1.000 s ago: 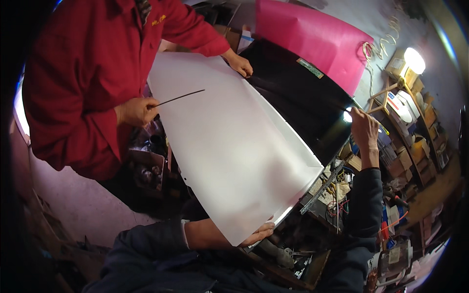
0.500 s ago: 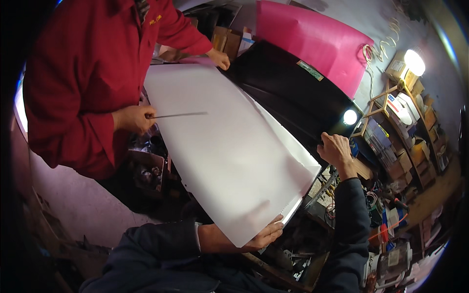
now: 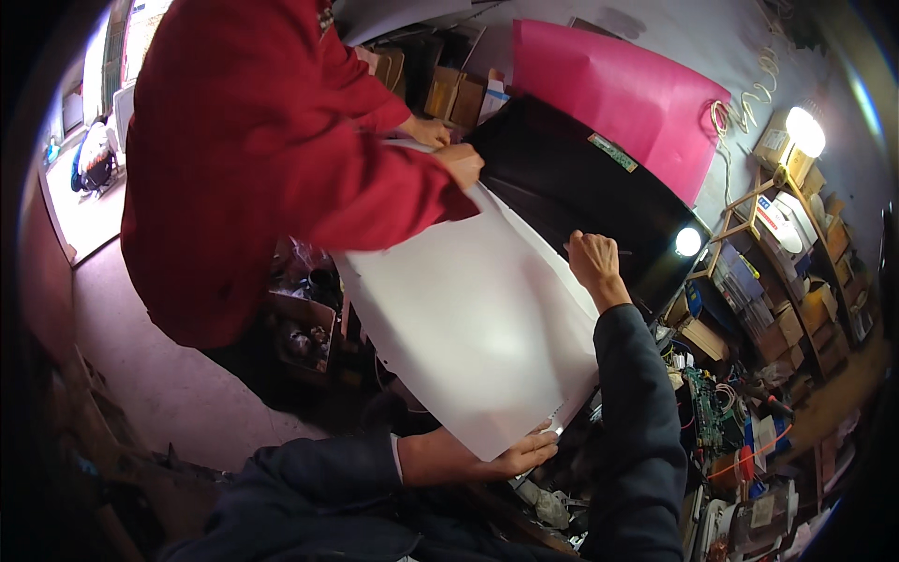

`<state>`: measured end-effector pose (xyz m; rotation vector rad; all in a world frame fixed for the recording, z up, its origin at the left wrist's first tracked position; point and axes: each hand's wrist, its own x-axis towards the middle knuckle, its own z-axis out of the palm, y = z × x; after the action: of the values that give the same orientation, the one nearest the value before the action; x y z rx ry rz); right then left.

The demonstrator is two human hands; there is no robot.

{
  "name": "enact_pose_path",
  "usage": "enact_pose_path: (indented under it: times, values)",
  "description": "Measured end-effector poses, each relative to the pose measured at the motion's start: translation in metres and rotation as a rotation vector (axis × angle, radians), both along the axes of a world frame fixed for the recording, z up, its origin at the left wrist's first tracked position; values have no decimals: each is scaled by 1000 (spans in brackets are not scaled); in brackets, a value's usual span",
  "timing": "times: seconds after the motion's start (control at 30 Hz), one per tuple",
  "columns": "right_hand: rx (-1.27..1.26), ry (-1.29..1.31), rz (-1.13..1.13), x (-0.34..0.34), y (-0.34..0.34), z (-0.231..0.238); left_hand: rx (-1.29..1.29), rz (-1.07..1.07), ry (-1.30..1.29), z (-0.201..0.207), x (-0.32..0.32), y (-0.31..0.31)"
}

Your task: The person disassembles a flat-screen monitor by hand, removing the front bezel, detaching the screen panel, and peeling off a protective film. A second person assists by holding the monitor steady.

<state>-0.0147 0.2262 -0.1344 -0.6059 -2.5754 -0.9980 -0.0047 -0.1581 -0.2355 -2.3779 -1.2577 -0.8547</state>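
A large white translucent sheet (image 3: 468, 318) lies slantwise before me, over a white-edged panel. My left hand (image 3: 526, 455) grips its near corner, thumb and fingers along the edge. My right hand (image 3: 596, 267) is closed in a fist at the sheet's right edge, beside a black flat panel (image 3: 562, 178). A thin dark bit shows at either side of this fist, too small to name. Across from me, a person in a red jacket (image 3: 272, 178) leans over the far end. That person's two hands (image 3: 461, 165) are at the sheet's far edge.
Behind the black panel stands a pink sheet (image 3: 609, 94). A lit bulb (image 3: 803, 133) hangs at right above shelves (image 3: 796, 253) crowded with boxes. Wires and circuit boards (image 3: 707, 407) clutter the right side. An open box of parts (image 3: 304, 332) sits left of the sheet.
My right hand has moved left and farther along the sheet's edge. The other person has leaned in, bringing the hand that held a thin rod to the far edge. My left hand keeps its corner.
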Motion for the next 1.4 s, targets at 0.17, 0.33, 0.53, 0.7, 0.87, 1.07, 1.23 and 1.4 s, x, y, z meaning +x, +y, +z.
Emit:
enact_pose_path:
  times: [0.17,0.33,0.53,0.7,0.87,1.07,1.23,1.4]
  values:
    - [61,-87,56,-16,-29,14,-92,41,-36,9,4,-5]
    - [129,-151,79,-26,-69,29,-93,52,-53,18,8,-5]
    - [200,-85,75,-3,-76,58,-61,75,41,13,6,1]
    - [66,56,26,32,-44,80,-11,28,44,11,0,2]
    - [-45,134,154,47,-38,79,-8,44,-12,7,-1,-4]
    - [-94,164,92,72,-16,68,63,50,-52,-5,-8,-6]
    - [-169,230,20,95,-2,57,-51,88,-26,12,-21,-17]
    - [-160,376,-1,102,-43,50,-41,56,-84,16,-37,-17]
